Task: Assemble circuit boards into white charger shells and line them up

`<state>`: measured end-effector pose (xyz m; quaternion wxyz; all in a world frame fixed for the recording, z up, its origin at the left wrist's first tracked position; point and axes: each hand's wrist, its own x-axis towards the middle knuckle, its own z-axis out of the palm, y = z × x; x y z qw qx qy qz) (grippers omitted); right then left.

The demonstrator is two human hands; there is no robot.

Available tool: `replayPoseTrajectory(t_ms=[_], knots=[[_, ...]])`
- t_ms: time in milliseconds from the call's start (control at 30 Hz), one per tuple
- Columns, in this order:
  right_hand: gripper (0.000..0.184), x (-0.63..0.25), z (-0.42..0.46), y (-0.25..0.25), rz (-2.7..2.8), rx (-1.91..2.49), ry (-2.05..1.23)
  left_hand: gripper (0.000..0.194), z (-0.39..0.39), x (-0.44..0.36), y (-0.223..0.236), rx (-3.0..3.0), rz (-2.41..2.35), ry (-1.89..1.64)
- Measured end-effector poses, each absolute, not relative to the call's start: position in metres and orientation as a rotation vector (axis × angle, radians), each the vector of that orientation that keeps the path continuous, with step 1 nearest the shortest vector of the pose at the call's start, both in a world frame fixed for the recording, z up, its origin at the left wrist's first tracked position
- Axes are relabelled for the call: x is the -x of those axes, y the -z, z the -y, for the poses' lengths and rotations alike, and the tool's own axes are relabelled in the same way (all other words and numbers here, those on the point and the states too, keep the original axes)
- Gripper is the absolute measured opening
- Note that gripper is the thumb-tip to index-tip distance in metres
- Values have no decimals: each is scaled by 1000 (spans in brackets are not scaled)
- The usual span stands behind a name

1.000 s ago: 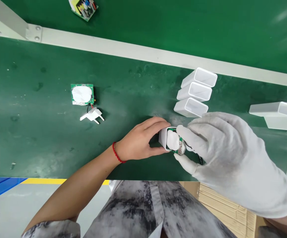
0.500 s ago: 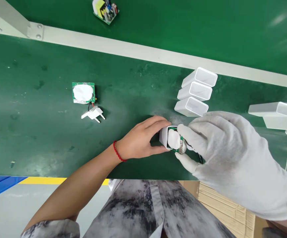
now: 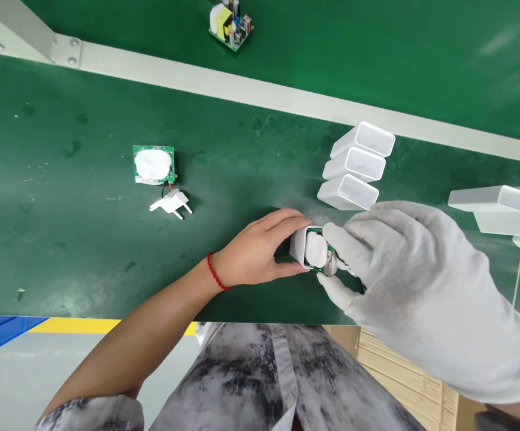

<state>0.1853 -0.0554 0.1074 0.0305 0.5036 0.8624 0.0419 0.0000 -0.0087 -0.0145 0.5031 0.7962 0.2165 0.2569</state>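
My bare left hand (image 3: 256,248) grips a white plastic case (image 3: 298,246) between thumb and fingers, its opening facing right. Partly inside that opening sits a green circuit board (image 3: 317,250) with a white blob on it. My right hand (image 3: 404,287), in a white glove, has thumb and forefinger at the board's outer end, holding it. White and dark parts beyond the board are mostly hidden by the glove. Just above the gloved fingers stand three more white cases (image 3: 354,166), side by side, open ends to the right.
On the green bench (image 3: 84,239) at left lies another circuit board (image 3: 153,164), wired to a white two-pin plug (image 3: 171,202). More white cases (image 3: 489,199) lie at far right. Behind a pale rail (image 3: 242,85), a component-laden board (image 3: 230,25) rests on a green surface.
The component-laden board behind the rail has moved to the right. Both hands keep nearly the same hold, and the view has shifted slightly.
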Motion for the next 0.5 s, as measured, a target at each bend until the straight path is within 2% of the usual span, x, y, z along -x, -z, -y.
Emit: replayPoseTrajectory(t_ms=[133, 233, 400, 500], knots=[[11, -172, 53, -109, -2562, -1455, -191, 53, 8, 0, 15, -1930, -516, -614], [5, -163, 50, -109, -2417, -1388, -167, 49, 8, -1, 15, -1948, -503, -630], [38, -179, 50, -113, -2791, -1441, 4, 53, 8, -1, 19, -1981, -504, -694], [52, -201, 67, -103, -2869, -1857, -84, 55, 9, 1, 16, -1959, -522, -626]])
